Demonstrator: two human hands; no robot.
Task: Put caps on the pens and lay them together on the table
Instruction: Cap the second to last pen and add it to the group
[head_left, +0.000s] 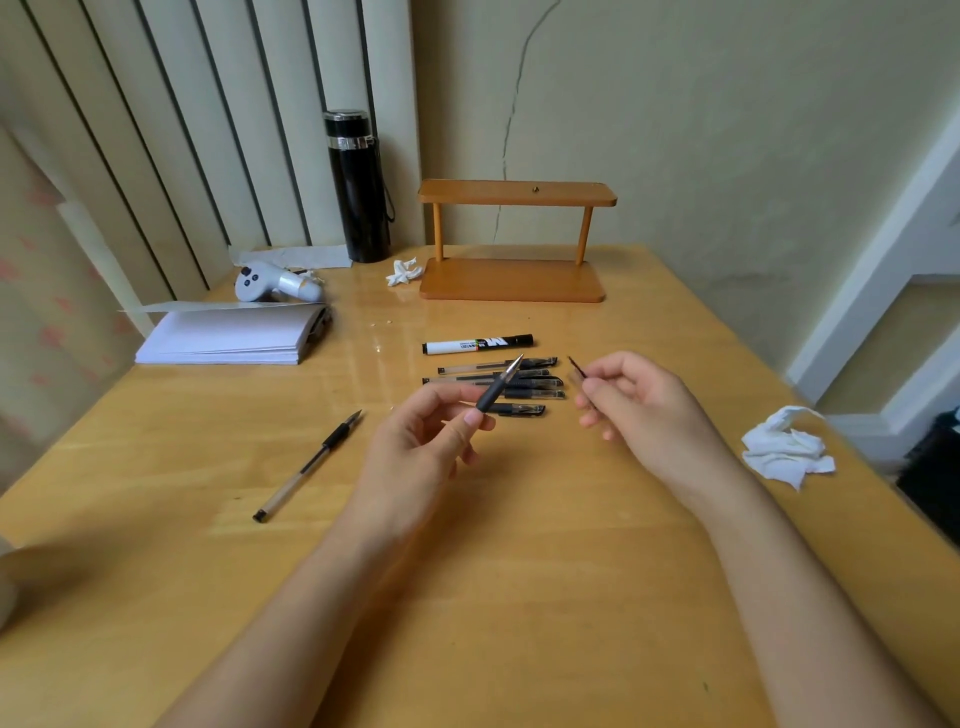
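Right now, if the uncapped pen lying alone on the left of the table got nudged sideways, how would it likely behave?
The uncapped pen looks round and has no clip, so it would probably roll on the glossy table. It seems slim and light, likely sliding easily. Its bare tip could mark the wood.

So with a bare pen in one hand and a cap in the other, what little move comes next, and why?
Probably bring the two hands together and slide the cap in the right hand over the tip of the uncapped pen held in the left hand. The tip is bare and points toward the cap, with a small gap between them. The capped pens already lie in a row just behind.
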